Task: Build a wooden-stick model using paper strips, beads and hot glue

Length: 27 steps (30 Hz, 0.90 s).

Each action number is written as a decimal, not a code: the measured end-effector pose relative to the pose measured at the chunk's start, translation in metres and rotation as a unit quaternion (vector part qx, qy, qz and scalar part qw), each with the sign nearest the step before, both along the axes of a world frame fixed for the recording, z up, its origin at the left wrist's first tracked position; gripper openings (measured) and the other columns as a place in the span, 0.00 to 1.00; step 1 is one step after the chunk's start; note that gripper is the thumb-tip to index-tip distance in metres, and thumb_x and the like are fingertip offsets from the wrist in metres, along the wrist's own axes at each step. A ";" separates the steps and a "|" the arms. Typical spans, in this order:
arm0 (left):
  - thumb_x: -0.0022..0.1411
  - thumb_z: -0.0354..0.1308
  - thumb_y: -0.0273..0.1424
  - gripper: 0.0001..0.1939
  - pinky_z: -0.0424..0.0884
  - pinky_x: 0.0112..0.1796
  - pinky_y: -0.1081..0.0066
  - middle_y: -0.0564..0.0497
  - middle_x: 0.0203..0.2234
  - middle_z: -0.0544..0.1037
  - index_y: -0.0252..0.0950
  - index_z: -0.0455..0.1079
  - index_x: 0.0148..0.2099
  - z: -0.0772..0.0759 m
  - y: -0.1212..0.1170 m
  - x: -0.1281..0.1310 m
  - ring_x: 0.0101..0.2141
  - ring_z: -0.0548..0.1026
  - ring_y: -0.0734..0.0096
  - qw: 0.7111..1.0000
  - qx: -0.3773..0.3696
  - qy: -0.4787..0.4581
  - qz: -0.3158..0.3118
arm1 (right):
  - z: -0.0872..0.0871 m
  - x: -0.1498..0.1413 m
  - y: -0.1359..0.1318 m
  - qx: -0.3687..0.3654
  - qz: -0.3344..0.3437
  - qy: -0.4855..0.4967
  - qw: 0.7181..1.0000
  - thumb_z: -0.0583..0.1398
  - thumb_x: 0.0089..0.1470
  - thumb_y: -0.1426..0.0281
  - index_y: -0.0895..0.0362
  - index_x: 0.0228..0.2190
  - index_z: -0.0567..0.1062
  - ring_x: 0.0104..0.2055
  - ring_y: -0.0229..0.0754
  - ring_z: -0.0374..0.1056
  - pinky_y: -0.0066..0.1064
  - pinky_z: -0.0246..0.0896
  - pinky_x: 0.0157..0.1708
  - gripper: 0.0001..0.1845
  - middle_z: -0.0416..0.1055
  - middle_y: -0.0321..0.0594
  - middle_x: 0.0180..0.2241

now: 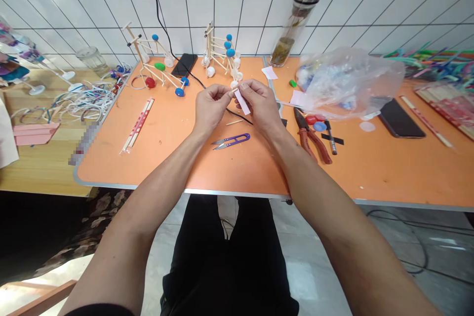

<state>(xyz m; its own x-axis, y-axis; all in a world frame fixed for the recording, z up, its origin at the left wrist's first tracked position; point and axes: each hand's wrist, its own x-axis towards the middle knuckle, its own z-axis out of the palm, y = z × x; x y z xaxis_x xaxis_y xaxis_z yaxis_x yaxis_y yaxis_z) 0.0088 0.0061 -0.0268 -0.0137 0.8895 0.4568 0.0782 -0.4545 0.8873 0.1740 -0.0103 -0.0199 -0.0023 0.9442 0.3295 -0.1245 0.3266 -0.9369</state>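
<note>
My left hand (211, 107) and my right hand (261, 104) meet fingertip to fingertip above the middle of the orange table. Pinched in my left fingers is the end of a thin wooden stick (234, 90). A narrow pale pink paper strip (242, 102) hangs from my right fingers, close against the stick; whether the two are joined I cannot tell. Purple thread snips (231, 141) lie just below my hands, near a short loose stick (234, 122). Behind my fingertips stands a stick model (219, 49) with blue and white round caps.
A second stick model (157, 66) and a phone (185, 65) sit at the back left. Wrapped chopsticks (138, 126) lie left. Rightward are red-handled pliers (310, 138), a marker (331, 137), a clear plastic bag (351, 81), another phone (402, 118) and a tall tea bottle (296, 24). A black cable (159, 15) runs behind my hands.
</note>
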 end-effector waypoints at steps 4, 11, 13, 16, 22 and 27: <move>0.69 0.79 0.38 0.13 0.77 0.37 0.68 0.51 0.32 0.86 0.39 0.80 0.36 0.001 -0.001 0.000 0.34 0.82 0.67 1.000 -0.001 0.010 0.002 | -0.002 0.001 0.001 0.011 0.005 0.002 1.000 0.77 0.59 0.34 0.50 0.35 0.82 0.33 0.39 0.73 0.31 0.77 0.34 0.32 0.77 0.35 0.31; 0.72 0.76 0.37 0.11 0.76 0.36 0.68 0.52 0.32 0.86 0.39 0.81 0.38 -0.003 0.001 0.001 0.33 0.81 0.68 0.999 0.028 0.026 -0.002 | -0.002 0.001 0.002 0.002 0.000 0.013 1.000 0.79 0.60 0.40 0.50 0.33 0.80 0.32 0.38 0.71 0.30 0.75 0.33 0.30 0.76 0.34 0.31; 0.72 0.76 0.37 0.11 0.76 0.38 0.68 0.51 0.33 0.86 0.39 0.82 0.39 -0.003 0.000 0.001 0.34 0.81 0.67 0.998 0.046 0.040 0.005 | -0.001 0.001 0.002 -0.009 0.002 0.027 1.000 0.78 0.61 0.40 0.50 0.34 0.81 0.32 0.38 0.73 0.30 0.77 0.35 0.29 0.77 0.34 0.32; 0.73 0.75 0.37 0.09 0.77 0.40 0.67 0.51 0.35 0.87 0.40 0.83 0.40 -0.003 -0.002 0.001 0.36 0.82 0.66 0.995 0.075 0.068 0.021 | 0.002 0.000 0.001 -0.028 0.007 0.036 0.999 0.78 0.62 0.40 0.50 0.35 0.82 0.33 0.37 0.75 0.29 0.78 0.36 0.28 0.79 0.35 0.33; 0.75 0.74 0.40 0.10 0.79 0.43 0.64 0.50 0.36 0.87 0.42 0.83 0.41 -0.003 -0.004 0.000 0.38 0.82 0.63 0.987 0.097 0.115 0.047 | 0.005 0.000 -0.002 -0.042 0.006 0.036 0.998 0.78 0.62 0.40 0.50 0.35 0.82 0.32 0.38 0.75 0.29 0.79 0.36 0.28 0.80 0.35 0.33; 0.76 0.74 0.40 0.10 0.79 0.43 0.63 0.50 0.36 0.86 0.42 0.82 0.41 -0.005 -0.002 0.000 0.38 0.82 0.63 0.986 0.102 0.121 0.048 | 0.005 0.001 -0.001 -0.043 0.009 0.038 0.998 0.78 0.60 0.39 0.50 0.36 0.82 0.32 0.38 0.75 0.30 0.78 0.36 0.29 0.80 0.35 0.33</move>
<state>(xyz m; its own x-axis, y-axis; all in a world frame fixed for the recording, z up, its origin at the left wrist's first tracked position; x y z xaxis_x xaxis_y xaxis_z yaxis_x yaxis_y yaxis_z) 0.0084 0.0044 -0.0314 0.0380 0.7787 0.6263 0.3280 -0.6017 0.7283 0.1751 -0.0114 -0.0153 0.0031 0.9688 0.2479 -0.2016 0.2434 -0.9487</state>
